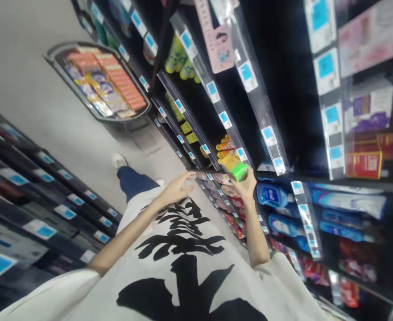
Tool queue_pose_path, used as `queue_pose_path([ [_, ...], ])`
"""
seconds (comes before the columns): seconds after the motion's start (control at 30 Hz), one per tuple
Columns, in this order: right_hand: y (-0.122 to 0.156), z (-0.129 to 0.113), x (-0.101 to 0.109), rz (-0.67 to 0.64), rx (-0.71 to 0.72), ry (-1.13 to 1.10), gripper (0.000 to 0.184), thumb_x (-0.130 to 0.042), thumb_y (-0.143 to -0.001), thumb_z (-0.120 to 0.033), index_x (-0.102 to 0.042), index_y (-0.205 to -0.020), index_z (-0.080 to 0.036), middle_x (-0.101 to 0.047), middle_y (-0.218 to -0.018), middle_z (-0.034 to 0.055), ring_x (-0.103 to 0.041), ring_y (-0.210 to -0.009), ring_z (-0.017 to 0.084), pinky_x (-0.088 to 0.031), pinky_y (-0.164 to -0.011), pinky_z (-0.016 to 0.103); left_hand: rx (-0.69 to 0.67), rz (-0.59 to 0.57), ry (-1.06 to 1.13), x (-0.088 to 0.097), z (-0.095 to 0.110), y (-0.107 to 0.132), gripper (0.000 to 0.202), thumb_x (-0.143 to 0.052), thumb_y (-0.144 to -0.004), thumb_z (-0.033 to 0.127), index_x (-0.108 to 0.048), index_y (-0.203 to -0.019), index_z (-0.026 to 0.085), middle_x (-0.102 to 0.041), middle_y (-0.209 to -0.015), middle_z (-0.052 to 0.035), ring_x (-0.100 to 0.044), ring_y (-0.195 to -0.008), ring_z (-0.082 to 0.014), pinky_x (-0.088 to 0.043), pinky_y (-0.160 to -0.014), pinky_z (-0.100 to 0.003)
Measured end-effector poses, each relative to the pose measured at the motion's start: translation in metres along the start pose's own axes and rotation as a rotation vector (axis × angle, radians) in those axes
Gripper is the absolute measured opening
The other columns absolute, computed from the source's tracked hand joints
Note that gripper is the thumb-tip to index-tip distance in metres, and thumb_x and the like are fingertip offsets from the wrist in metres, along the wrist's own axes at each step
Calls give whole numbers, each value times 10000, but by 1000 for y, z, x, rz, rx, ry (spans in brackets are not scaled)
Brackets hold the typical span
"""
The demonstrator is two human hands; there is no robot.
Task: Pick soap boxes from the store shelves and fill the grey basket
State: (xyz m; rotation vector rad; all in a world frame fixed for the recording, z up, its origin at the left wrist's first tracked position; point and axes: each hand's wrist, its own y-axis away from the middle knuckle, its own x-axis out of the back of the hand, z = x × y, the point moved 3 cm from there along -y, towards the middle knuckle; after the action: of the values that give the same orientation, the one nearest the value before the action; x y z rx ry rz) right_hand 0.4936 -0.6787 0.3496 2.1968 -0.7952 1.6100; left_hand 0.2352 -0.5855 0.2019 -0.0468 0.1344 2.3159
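Pack [236,168] (yel/grn) in R grip [246,184], blue-white shelf tags [268,135] illegible

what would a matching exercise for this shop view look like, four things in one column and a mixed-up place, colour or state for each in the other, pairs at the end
Column 1
1. right hand
2. left hand
3. shirt
4. blue bottles

Column 2
A. white with a black print
B. gripping a yellow-and-green item
C. shelved in the right half of the picture
D. fingers slightly curled, nothing visible in its grasp

Right pairs
1-B
2-D
3-A
4-C
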Motion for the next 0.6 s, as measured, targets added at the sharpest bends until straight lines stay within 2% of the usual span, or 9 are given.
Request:
queue_pose_path([
  [0.07,-30,12,4,92,-8,138,718,-782,-737,-486,-549,-1338,-171,-693,-1243,124,-681,-1099,280,-520,-1008,402,138,-12,-73,19,-37,18,494,-547,-886,486,-637,-1283,205,-771,-1141,-128,-720,-1057,-320,-528,-1008,-470],
  [0.17,-71,22,6,200,-19,287,756,-775,-744,-497,-507,-1361,-152,-694,-1218,134,-692,-1070,284,-528,-993,409,365,46,-171,48,-91,54,533,-489,-846,544,-651,-1197,177,-775,-1055,-142,-721,-974,-333,-529,-959,-445],
  [0.27,-103,26,3,257,-53,380,752,-758,-751,-483,-501,-1374,-149,-689,-1233,146,-688,-1096,303,-523,-1006,422,536,124,-189,75,-131,86,535,-454,-846,551,-644,-1187,185,-772,-1028,-114,-716,-961,-309,-524,-946,-404],
  [0.4,-125,28,2,275,-77,453,788,-750,-740,-488,-501,-1406,-149,-676,-1285,160,-676,-1146,330,-509,-1034,440,631,222,-235,101,-156,99,531,-445,-866,480,-619,-1258,167,-764,-1108,-116,-704,-1046,-299,-511,-983,-389],
  [0.5,-120,32,5,257,-30,512,753,-728,-750,-462,-519,-1399,-143,-669,-1273,172,-658,-1163,354,-504,-1031,471,690,190,-348,109,-162,90,536,-425,-885,429,-614,-1300,148,-755,-1163,-139,-696,-1081,-321,-518,-986,-411],
  [0.6,-106,36,10,284,104,569,638,-661,-797,-363,-538,-1379,-131,-648,-1305,195,-621,-1226,361,-474,-1067,496,692,123,-450,107,-165,77,527,-406,-914,392,-615,-1329,144,-752,-1182,-144,-685,-1119,-330,-524,-983,-408],
])
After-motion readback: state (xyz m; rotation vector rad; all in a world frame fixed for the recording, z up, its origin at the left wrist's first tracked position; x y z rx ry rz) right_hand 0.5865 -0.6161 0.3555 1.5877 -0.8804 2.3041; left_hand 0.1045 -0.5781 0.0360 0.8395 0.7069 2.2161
